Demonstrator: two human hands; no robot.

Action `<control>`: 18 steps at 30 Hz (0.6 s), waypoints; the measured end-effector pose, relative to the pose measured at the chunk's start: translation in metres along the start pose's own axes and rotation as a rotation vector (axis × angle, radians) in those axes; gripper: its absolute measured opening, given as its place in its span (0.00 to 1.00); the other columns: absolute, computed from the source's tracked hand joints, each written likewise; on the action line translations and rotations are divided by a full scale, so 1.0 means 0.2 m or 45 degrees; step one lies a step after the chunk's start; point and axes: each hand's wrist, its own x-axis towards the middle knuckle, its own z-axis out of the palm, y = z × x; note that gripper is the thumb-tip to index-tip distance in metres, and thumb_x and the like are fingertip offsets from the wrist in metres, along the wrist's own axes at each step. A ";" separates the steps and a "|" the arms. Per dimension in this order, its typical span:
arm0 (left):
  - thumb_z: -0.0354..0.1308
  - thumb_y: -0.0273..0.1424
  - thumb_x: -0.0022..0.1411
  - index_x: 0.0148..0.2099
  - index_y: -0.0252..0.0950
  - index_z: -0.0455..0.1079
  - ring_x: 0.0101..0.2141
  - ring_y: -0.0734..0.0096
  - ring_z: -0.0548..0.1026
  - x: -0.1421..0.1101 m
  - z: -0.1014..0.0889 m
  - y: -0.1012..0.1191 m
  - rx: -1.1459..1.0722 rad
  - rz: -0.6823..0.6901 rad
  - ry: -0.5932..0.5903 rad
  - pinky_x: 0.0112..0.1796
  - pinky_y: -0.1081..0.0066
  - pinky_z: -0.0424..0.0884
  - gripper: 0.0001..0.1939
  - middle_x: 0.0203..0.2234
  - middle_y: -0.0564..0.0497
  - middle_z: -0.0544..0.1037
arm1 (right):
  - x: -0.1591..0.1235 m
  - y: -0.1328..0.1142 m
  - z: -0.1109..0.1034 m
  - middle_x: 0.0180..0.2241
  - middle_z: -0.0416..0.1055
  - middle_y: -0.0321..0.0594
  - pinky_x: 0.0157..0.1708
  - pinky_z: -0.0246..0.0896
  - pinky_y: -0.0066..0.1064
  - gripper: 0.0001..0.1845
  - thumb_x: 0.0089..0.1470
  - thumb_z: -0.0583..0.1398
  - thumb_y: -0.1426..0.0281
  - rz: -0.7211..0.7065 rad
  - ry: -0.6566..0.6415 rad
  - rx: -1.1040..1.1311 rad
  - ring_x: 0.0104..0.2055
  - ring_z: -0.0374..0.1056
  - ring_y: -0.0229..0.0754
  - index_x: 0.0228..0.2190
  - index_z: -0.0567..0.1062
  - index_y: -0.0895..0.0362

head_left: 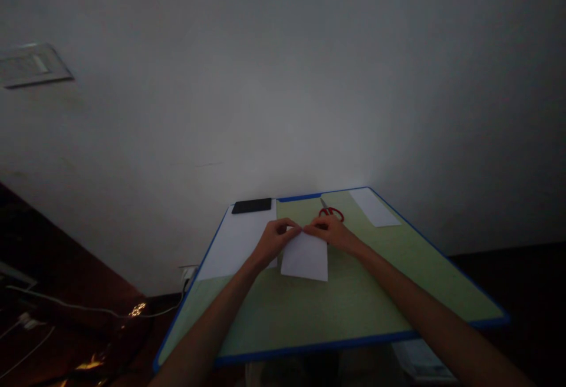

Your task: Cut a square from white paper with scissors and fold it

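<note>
A small white sheet of paper (305, 259) hangs between my two hands, a little above the table, its lower edge toward me. My left hand (276, 239) pinches its top edge between thumb and fingers. Close beside it, my right hand (331, 232) pinches the same edge, the fingertips of both hands nearly meeting. Just behind my right hand lie scissors (331, 213) with red handles, their blades pointing away; the hand partly covers them.
The green table (309, 316) has a blue rim and stands against a grey wall (283, 80). On its left lies a larger white sheet (239, 242) with a black phone-like slab (252, 205) on it. Another white strip (375, 208) lies at back right. A cable (88, 307) runs at left.
</note>
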 end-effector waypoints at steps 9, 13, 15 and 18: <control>0.63 0.41 0.55 0.29 0.35 0.78 0.26 0.67 0.72 0.01 -0.01 0.00 0.229 0.107 0.211 0.27 0.73 0.62 0.14 0.22 0.49 0.77 | 0.00 0.07 -0.05 0.33 0.74 0.43 0.36 0.59 0.31 0.22 0.65 0.50 0.59 0.038 0.384 -0.591 0.36 0.68 0.42 0.34 0.78 0.58; 0.63 0.43 0.55 0.30 0.34 0.79 0.25 0.68 0.72 0.01 0.00 0.00 0.150 0.072 0.179 0.27 0.73 0.63 0.16 0.23 0.49 0.78 | -0.03 0.11 -0.09 0.47 0.72 0.45 0.40 0.59 0.31 0.13 0.62 0.56 0.65 0.224 0.357 -1.033 0.43 0.69 0.44 0.43 0.78 0.52; 0.63 0.44 0.55 0.30 0.33 0.79 0.23 0.69 0.71 0.01 0.01 -0.01 0.110 0.063 0.202 0.25 0.73 0.62 0.17 0.22 0.50 0.77 | -0.03 0.13 -0.10 0.47 0.71 0.44 0.41 0.59 0.31 0.14 0.63 0.55 0.65 0.271 0.347 -1.082 0.44 0.69 0.44 0.44 0.79 0.51; 0.63 0.46 0.54 0.32 0.32 0.79 0.22 0.70 0.70 0.01 0.01 -0.03 0.066 0.043 0.260 0.22 0.74 0.60 0.19 0.22 0.49 0.77 | -0.01 0.16 -0.11 0.46 0.71 0.45 0.43 0.59 0.31 0.15 0.64 0.54 0.65 0.260 0.368 -1.099 0.45 0.69 0.44 0.42 0.79 0.52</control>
